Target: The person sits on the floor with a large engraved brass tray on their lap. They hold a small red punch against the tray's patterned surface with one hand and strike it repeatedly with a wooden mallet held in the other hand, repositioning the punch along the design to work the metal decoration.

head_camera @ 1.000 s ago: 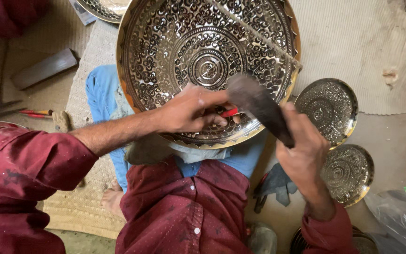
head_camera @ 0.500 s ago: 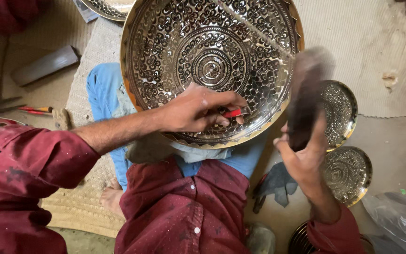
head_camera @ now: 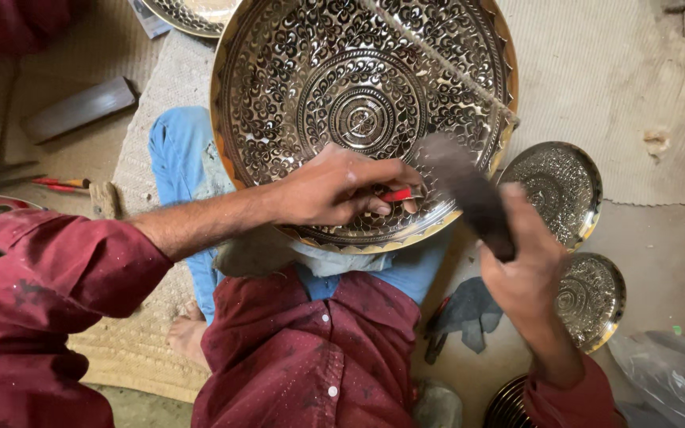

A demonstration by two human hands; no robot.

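Your left hand (head_camera: 334,190) pinches one red-handled chisel (head_camera: 396,194) against the large round engraved brass tray (head_camera: 362,119) resting on your lap. Your right hand (head_camera: 525,269) grips one dark wooden mallet (head_camera: 469,194), fingers wrapped tight. Two small engraved brass plates (head_camera: 556,186) lie to the right.

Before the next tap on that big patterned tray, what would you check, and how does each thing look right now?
1. Left hand grips the red-handled tool: ok.
2. Tool tip on the large engraved tray: cannot tell, fingers hide it.
3. Right hand holds the dark mallet: ok.
4. Mallet aimed at the tool: cannot tell, it is blurred.
5. Tray resting on the lap: ok.
6. Two small plates apart from the mallet: ok.
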